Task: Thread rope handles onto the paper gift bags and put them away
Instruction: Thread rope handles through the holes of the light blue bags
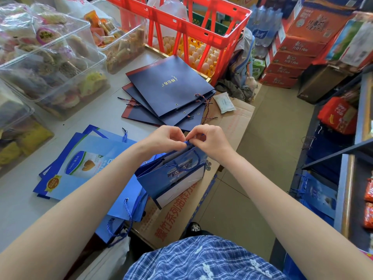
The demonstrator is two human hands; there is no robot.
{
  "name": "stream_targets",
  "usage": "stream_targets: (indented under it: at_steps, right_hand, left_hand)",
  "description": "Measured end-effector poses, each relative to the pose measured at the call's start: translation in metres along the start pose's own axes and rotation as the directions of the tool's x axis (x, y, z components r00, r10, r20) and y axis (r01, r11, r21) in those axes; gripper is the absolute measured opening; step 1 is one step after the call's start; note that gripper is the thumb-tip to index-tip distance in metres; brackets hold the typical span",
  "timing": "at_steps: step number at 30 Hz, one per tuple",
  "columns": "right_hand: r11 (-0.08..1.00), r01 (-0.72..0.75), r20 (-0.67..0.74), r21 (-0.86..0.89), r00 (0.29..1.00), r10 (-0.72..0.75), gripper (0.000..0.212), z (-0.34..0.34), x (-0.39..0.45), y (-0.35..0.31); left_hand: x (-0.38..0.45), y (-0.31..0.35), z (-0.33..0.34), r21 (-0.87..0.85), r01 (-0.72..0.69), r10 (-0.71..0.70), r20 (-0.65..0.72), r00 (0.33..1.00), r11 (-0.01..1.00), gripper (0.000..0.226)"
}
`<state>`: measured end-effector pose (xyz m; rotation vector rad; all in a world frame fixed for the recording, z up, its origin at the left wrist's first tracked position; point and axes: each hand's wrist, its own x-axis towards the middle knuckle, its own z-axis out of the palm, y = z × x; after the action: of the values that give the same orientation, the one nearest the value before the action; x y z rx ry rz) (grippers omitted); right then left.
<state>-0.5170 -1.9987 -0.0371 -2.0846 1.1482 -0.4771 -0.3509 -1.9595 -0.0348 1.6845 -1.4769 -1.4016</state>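
Behind hands (pixel 186 138): navy bags (pixel 169 91), red crate (pixel 201 27), clear snack bins (pixel 54 63) left.

Red Chinese characters reading "系列油炸方" are showing along the flattened cardboard box (pixel 175 215) beside the counter (pixel 24 199), while "240mL" is appearing on the light-blue gift bag (pixel 80 164); other lettering is staying illegible.

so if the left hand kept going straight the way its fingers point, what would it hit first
The left hand points toward the right hand across the blue bag top, so it would likely meet the right hand's fingertips almost at once. Both pinch the blue rope there.
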Motion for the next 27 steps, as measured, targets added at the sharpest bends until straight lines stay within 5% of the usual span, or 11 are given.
stream_targets:
  at_steps: [13,19,27]
  right_hand:
    - [0.981,-0.034,-0.015,0.192,0.999,0.038,0.025,0.003,-0.006,-0.001]
    - [0.984,-0.025,-0.047,0.175,0.998,0.034,0.037,0.013,-0.008,0.000]
    - [0.998,0.054,-0.072,0.043,0.996,-0.051,0.026,0.017,-0.004,0.003]
  left_hand:
    - [0.004,-0.008,0.006,-0.008,-0.061,0.057,-0.226,0.973,0.998,0.015]
    - [0.004,-0.008,0.010,-0.034,-0.100,0.088,-0.249,0.964,0.994,0.011]
    - [0.002,-0.015,0.010,-0.011,-0.122,0.114,-0.268,0.957,0.993,0.011]
